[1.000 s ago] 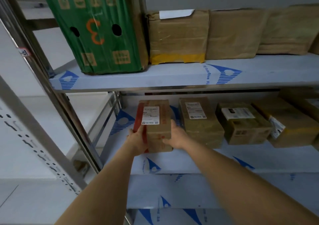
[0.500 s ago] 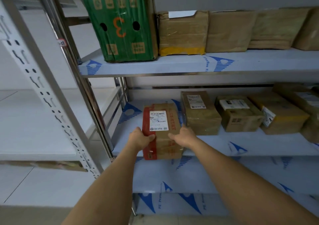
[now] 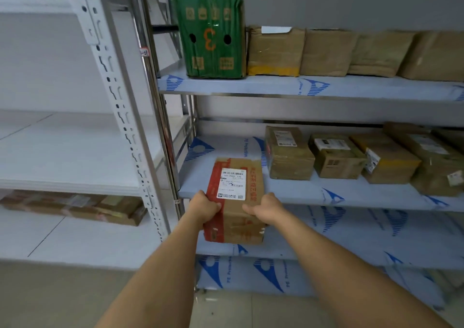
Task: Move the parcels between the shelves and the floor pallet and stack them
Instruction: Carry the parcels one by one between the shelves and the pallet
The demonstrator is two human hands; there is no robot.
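**Two hands on one parcel, at the shelf lip**

My left hand (image 3: 204, 208) and right hand (image 3: 263, 208) clamp the red-taped parcel (image 3: 236, 202) by its sides; it overhangs the middle shelf (image 3: 326, 192) front edge. Judgement: keep it level and support the underside before clearing the edge.
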